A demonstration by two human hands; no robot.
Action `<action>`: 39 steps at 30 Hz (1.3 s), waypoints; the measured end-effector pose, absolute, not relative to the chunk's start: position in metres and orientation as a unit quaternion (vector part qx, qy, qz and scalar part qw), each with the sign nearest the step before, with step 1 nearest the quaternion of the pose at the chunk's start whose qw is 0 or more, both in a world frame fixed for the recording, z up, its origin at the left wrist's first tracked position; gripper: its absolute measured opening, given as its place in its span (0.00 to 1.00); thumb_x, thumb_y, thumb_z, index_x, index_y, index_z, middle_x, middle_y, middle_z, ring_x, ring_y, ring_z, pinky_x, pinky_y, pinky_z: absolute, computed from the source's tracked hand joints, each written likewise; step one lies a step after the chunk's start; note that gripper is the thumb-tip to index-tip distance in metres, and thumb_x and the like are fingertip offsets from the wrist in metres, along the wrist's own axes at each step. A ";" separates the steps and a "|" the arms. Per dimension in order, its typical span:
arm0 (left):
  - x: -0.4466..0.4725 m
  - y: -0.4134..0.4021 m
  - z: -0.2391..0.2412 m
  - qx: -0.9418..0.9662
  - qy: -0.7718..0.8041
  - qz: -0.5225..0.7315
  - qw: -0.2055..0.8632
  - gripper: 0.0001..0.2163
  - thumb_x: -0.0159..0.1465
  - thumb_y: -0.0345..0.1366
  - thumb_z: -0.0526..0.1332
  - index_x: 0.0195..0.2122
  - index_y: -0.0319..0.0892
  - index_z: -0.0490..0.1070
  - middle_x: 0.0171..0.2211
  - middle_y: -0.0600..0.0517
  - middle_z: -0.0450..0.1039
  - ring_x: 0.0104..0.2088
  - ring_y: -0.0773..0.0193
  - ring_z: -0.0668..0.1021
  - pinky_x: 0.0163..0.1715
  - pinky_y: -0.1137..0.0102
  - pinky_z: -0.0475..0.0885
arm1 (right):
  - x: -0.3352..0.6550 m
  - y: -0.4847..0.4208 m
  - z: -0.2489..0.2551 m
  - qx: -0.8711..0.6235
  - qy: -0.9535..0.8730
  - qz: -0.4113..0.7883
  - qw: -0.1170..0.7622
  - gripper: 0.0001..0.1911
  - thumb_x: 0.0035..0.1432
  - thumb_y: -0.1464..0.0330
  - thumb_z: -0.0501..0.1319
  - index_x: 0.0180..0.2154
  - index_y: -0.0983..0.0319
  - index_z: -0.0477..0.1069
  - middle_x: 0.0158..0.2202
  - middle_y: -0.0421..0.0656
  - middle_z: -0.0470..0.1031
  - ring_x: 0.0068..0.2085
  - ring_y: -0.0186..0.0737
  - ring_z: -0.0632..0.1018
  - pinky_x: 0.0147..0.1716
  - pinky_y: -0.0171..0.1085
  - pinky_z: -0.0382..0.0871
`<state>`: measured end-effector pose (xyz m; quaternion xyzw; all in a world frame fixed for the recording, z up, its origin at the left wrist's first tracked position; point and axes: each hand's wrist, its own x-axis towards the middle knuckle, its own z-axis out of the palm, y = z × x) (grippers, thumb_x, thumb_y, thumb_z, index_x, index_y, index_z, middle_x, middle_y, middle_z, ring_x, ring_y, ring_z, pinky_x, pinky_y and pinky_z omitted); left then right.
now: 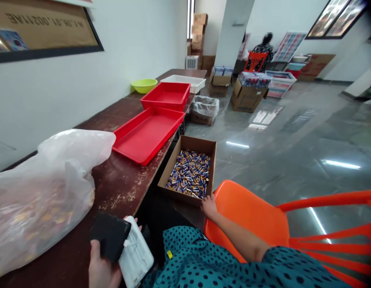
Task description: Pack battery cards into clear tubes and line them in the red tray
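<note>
At the bottom of the head view, my left hand [103, 268] is closed around a flat black rectangular device [110, 236] and a white power bank [135, 254]. A short white cable lies across the white one, whose exact kind is hard to confirm. My right hand [208, 207] has its fingers curled over the near right corner of a cardboard box [213, 164]. Many small blue and gold cylinders, which look like batteries [189, 174], lie loose inside that box. An orange plastic chair [248, 216] stands under my right forearm.
Left of me, a dark worn table [122, 188] bears a plastic bag [53, 192] of small items, red trays [149, 136], a white tray [197, 83] and a green bowl [144, 85]. Packed cartons [248, 98] stand farther off; a person [263, 50] sits at the back.
</note>
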<state>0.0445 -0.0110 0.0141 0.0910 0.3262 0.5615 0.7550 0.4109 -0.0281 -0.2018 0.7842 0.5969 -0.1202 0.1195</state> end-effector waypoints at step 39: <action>-0.029 -0.064 -0.009 0.009 0.361 0.597 0.717 0.27 0.68 0.51 0.45 0.65 0.46 0.61 0.52 0.44 0.76 0.55 0.42 0.74 0.56 0.43 0.66 | 0.341 -0.021 -0.217 0.628 0.745 -0.155 0.160 0.28 0.62 0.52 0.52 0.34 0.68 0.81 0.36 0.58 0.80 0.47 0.52 0.77 0.54 0.46 0.55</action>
